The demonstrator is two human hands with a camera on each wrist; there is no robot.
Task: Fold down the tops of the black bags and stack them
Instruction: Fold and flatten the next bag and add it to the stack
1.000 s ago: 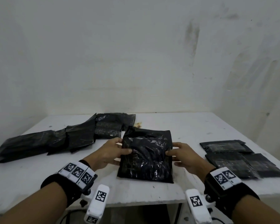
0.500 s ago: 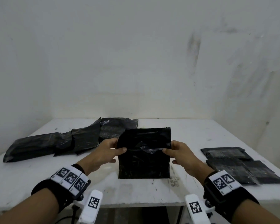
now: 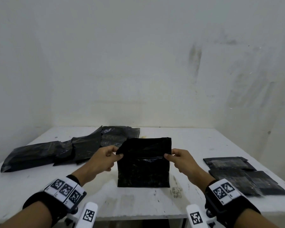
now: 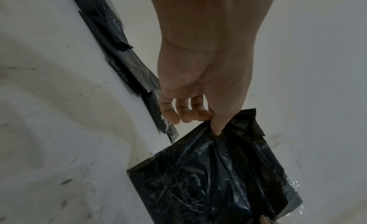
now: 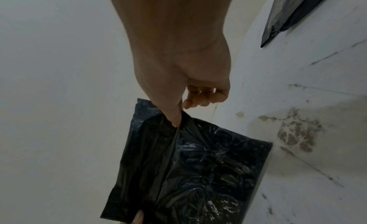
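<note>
Black bag [image 3: 143, 168] held upright at centre, bottom edge on the surface [image 3: 138, 204], glossy and wrinkled, top portion creased forward. Unfolded black bags [image 3: 59, 150] lie overlapping at rear left; flat folded bags [image 3: 243, 176] lie overlapping at right.

i stand in a bare workroom: stained white walls [image 3: 138, 63], a scuffed white table [image 3: 196, 145] in the corner, black bags [image 3: 59, 150] laid in batches.
</note>
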